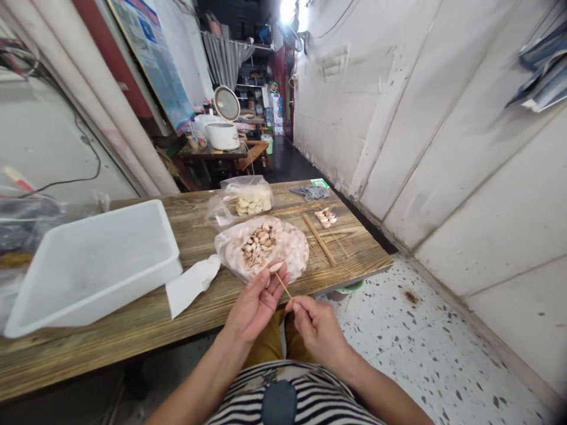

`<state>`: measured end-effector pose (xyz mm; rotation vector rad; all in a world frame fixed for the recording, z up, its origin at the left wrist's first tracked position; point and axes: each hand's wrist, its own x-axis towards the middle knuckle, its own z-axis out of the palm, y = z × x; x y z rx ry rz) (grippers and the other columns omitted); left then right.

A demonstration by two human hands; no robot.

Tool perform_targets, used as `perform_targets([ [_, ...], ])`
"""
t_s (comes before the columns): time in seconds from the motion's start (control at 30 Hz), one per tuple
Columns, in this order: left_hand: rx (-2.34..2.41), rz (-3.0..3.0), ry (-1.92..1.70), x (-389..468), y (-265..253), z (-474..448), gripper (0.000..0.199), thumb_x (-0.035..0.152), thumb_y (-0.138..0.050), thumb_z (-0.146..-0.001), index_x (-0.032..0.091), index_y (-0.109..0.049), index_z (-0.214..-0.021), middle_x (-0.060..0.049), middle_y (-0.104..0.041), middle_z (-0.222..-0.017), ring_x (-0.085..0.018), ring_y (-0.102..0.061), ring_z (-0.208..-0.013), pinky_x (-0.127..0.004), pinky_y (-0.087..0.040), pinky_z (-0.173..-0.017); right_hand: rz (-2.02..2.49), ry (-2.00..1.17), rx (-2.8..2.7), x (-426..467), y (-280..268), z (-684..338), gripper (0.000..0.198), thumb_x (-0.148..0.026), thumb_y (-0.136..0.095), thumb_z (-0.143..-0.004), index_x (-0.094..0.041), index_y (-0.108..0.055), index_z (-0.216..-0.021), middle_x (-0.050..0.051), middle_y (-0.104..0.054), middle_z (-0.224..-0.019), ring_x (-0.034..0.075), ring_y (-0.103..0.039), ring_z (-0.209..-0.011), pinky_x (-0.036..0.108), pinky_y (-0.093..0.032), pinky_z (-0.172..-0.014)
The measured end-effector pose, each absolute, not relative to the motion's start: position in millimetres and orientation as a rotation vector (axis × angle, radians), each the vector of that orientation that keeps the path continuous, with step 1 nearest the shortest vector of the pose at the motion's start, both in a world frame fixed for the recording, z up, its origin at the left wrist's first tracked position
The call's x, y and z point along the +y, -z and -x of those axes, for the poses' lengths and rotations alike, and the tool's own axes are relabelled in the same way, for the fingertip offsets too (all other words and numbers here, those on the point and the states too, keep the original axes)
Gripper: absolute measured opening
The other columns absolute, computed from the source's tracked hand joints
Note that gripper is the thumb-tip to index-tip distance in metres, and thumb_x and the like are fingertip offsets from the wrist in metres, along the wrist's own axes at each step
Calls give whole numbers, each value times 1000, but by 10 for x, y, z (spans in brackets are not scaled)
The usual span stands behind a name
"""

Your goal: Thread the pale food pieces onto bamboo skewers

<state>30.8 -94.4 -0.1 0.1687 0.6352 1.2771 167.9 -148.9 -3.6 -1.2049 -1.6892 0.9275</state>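
Pinched in the fingers of my left hand [257,301] is a pale garlic clove [276,267]. My right hand [316,324] grips a thin wooden skewer [284,286], whose tip meets the clove; I cannot tell how far it goes in. Just beyond both hands, a clear plastic bag [295,245] lies open, full of garlic cloves [262,241]. A bundle of skewers [319,239] rests on the table to its right. Behind these sit threaded garlic cloves [326,218], with their sticks pointing towards me.
The wooden table [195,206] also bears a white plastic tray [166,254] at left, a white paper towel [190,286], a bag of pale sliced food [252,200] and a crumpled grey bag [310,192]. Further back stands an open rice cooker [222,137]. A wall runs along the right.
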Motion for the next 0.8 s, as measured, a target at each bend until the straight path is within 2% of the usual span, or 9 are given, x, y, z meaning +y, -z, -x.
perform_targets([
  [0.3, 572, -186, -1249, -997, 8, -290, 10, 10, -61, -77, 15, -66, -83, -2, -71, -83, -16, -66, -83, -49, -44, -95, 1162, -878, -1733, -1511, 46, -1666, 20, -20, -38, -90, -18, -54, -78, -4, -40, -54, 9, -37, -47, 20, -30, -47],
  [0.43, 629, -285, -1157, -1077, 34, -369, 12, 15, -67, -72, 14, -68, -84, -5, -71, -84, -15, -65, -76, -37, -53, -80, 1176, -787, -1719, -1467, 62, -1649, 22, -19, -38, -89, -18, -50, -71, -4, -42, -54, 10, -39, -48, 21, -31, -50],
  [0.5, 646, -356, -1098, -1119, 53, -415, 18, 18, -69, -70, 12, -69, -88, -8, -71, -86, -14, -64, -70, -30, -53, -73, 1184, -752, -1711, -1425, 72, -1645, 24, -20, -38, -89, -18, -50, -69, -3, -43, -55, 11, -41, -50, 21, -32, -52],
  [0.67, 685, -449, -1089, -1152, 86, -451, 25, 24, -68, -72, 14, -68, -95, -11, -68, -98, -17, -64, -80, -29, -52, -71, 1191, -825, -1675, -1329, 145, -1660, 25, -25, -38, -91, -17, -57, -77, -4, -45, -52, 11, -43, -50, 20, -35, -51],
  [0.8, 701, -471, -1113, -1101, 124, -425, 24, 22, -67, -72, 13, -69, -94, -12, -69, -96, -18, -64, -85, -28, -50, -75, 1157, -983, -1610, -1322, 238, -1699, 28, -31, -38, -93, -15, -58, -82, -5, -43, -50, 9, -39, -45, 19, -33, -48],
])
